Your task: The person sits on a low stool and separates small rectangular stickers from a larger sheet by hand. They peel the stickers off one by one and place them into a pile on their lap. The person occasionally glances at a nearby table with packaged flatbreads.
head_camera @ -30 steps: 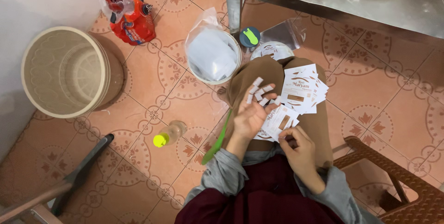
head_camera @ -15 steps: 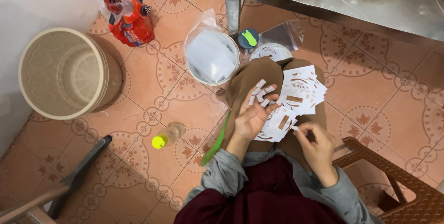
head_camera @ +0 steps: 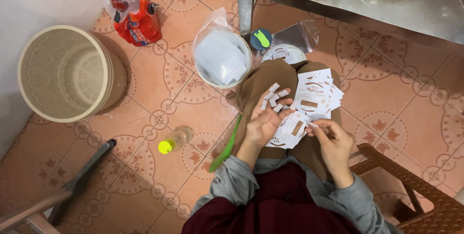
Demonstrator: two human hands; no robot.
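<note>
I sit on a woven chair with a brown cloth over my lap. My left hand (head_camera: 267, 118) lies palm up over the lap with several small white tape pieces stuck on its fingertips (head_camera: 273, 98), and it holds a printed white card (head_camera: 290, 130) under its fingers. My right hand (head_camera: 328, 140) pinches a small white piece at the card's right edge. A fanned stack of the same white printed cards (head_camera: 316, 94) rests on my lap just beyond both hands.
A beige bucket (head_camera: 60, 74) stands at left and a bag-lined white container (head_camera: 222, 60) ahead. A red refill pouch (head_camera: 130, 14), a yellow-capped bottle (head_camera: 173, 141), a green stick (head_camera: 227, 144), a tape roll (head_camera: 285, 53) and a metal table (head_camera: 348, 2) surround me. The chair arm (head_camera: 411, 185) is at right.
My right hand rose from low on my lap to the right edge of the card held by my left hand. The left hand stayed almost still.
</note>
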